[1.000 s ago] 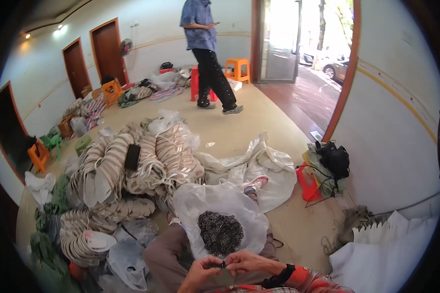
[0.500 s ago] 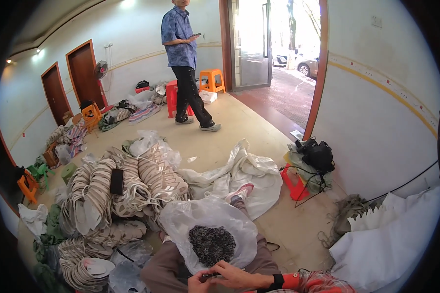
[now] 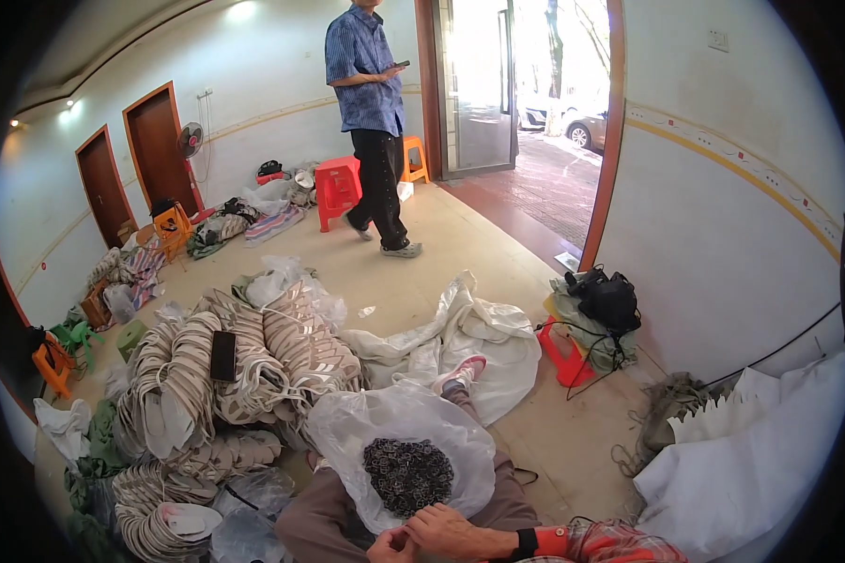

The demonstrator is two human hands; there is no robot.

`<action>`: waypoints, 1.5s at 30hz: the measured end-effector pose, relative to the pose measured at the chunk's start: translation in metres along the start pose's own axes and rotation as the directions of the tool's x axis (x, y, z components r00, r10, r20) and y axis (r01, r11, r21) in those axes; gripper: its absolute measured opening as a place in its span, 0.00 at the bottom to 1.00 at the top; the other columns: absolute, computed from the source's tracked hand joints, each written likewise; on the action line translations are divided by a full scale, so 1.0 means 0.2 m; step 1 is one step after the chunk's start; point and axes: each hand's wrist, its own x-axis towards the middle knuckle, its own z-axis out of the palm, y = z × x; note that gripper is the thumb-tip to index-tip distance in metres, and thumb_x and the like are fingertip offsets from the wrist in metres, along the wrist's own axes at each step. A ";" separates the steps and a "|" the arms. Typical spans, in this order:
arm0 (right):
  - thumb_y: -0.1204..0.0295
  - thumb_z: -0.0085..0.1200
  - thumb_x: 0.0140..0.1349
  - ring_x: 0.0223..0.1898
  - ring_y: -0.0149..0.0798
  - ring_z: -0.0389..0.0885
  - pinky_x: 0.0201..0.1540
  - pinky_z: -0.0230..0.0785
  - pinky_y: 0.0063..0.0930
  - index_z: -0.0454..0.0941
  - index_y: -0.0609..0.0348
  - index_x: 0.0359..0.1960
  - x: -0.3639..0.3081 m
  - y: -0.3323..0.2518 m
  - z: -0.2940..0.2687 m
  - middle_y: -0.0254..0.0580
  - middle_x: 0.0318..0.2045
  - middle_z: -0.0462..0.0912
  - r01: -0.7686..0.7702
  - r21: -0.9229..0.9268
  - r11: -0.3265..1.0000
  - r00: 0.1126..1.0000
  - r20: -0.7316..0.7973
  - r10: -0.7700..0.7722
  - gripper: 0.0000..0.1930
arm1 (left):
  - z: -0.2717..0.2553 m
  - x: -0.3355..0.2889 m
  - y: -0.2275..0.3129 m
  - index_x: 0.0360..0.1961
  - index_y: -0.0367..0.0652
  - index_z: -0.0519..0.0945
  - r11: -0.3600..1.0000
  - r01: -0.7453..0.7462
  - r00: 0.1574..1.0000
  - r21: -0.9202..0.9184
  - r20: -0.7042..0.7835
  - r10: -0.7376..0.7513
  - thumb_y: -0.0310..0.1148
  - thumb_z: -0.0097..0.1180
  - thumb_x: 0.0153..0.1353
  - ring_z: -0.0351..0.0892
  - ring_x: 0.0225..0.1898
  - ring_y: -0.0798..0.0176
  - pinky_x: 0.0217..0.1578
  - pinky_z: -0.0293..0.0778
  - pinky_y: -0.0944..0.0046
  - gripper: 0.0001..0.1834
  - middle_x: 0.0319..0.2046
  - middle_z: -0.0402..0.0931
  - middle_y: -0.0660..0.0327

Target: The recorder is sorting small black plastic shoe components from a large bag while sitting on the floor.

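In my lap lies a clear plastic bag [image 3: 343,441], spread wide around a heap of small dark ring-like pieces [image 3: 407,477]. My left hand [image 3: 392,545] is at the bag's near edge, with thumb and finger pinched together. Against its fingertips my right hand [image 3: 449,533] is closed too, its fingers curled over the near side of the heap. Whatever the two hands hold between them is too small and hidden to make out.
Bundled beige shoe uppers [image 3: 230,357] are stacked at my left, with a black phone [image 3: 223,356] on top. White sheeting [image 3: 483,342] lies ahead. A red stool [image 3: 563,355] and black bag [image 3: 610,298] are on the right. A person [image 3: 371,122] stands near the open doorway.
The dark bit seen between my fingers earlier no longer shows; my hands stay together, slightly lower. The person ahead has stepped to the right, still holding a phone-like object.
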 end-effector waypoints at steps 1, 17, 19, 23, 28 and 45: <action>0.68 0.49 0.49 0.28 0.42 0.68 0.34 0.60 0.32 0.71 0.60 0.24 0.00 0.00 -0.01 0.42 0.23 0.68 0.024 -0.028 0.999 0.999 -0.026 -0.025 0.07 | 0.00 0.00 0.04 0.34 0.36 0.77 1.000 0.001 1.000 -0.001 0.001 -0.001 0.35 0.55 0.54 0.76 0.27 0.61 0.29 0.70 0.64 0.12 0.26 0.77 0.54; 0.69 0.52 0.52 0.28 0.38 0.71 0.33 0.64 0.29 0.72 0.58 0.27 0.06 0.05 -0.06 0.38 0.24 0.71 0.176 0.128 0.976 0.979 -0.122 -0.160 0.07 | -0.08 0.06 0.02 0.32 0.38 0.75 0.817 0.331 0.912 -0.473 0.384 -0.147 0.37 0.52 0.57 0.69 0.21 0.67 0.22 0.64 0.68 0.12 0.22 0.72 0.63; 0.69 0.51 0.50 0.28 0.37 0.69 0.33 0.61 0.29 0.71 0.58 0.26 0.05 0.04 -0.08 0.38 0.24 0.69 0.216 0.096 0.972 0.969 -0.145 -0.201 0.06 | -0.10 0.04 0.06 0.31 0.38 0.75 0.755 0.461 0.852 -0.467 0.470 -0.229 0.36 0.53 0.57 0.68 0.21 0.72 0.21 0.62 0.71 0.10 0.21 0.71 0.65; 0.69 0.49 0.51 0.28 0.37 0.67 0.33 0.60 0.28 0.71 0.56 0.26 0.05 0.02 -0.09 0.37 0.24 0.67 0.256 0.092 0.962 0.954 -0.184 -0.236 0.05 | -0.09 0.01 0.07 0.29 0.37 0.75 0.472 0.593 0.803 -0.652 0.520 -0.291 0.33 0.54 0.55 0.66 0.19 0.72 0.21 0.61 0.73 0.09 0.20 0.71 0.66; 0.69 0.50 0.52 0.29 0.38 0.67 0.33 0.60 0.29 0.71 0.57 0.25 0.06 0.00 -0.12 0.38 0.24 0.68 0.231 0.133 0.964 0.959 -0.196 -0.202 0.05 | -0.06 0.00 0.06 0.29 0.36 0.75 0.462 0.530 0.848 -0.711 0.453 -0.276 0.30 0.53 0.54 0.65 0.17 0.71 0.20 0.61 0.72 0.07 0.21 0.72 0.66; 0.68 0.50 0.53 0.30 0.38 0.69 0.35 0.59 0.31 0.72 0.56 0.25 0.01 0.01 -0.06 0.38 0.24 0.70 0.165 0.075 0.983 0.980 -0.121 -0.155 0.06 | -0.01 -0.01 0.16 0.21 0.36 0.72 0.662 0.466 0.882 -0.587 0.256 -0.395 0.23 0.41 0.54 0.64 0.13 0.67 0.16 0.60 0.71 0.08 0.14 0.68 0.60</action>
